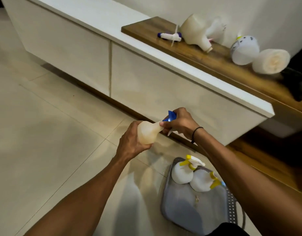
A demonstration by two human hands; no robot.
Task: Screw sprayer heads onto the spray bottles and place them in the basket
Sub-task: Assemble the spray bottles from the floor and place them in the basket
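The left hand [131, 142] grips the body of a translucent spray bottle [147, 132], held tilted above the floor. The right hand [178, 122] is curled around the blue sprayer head [170, 116] at the bottle's neck. Near right, a grey basket [231, 206] on the floor holds 2 white bottles with yellow sprayers [189, 172]. Far right, on the wooden shelf [146, 30], lie more bottles [194, 33] and a loose sprayer head [170, 36].
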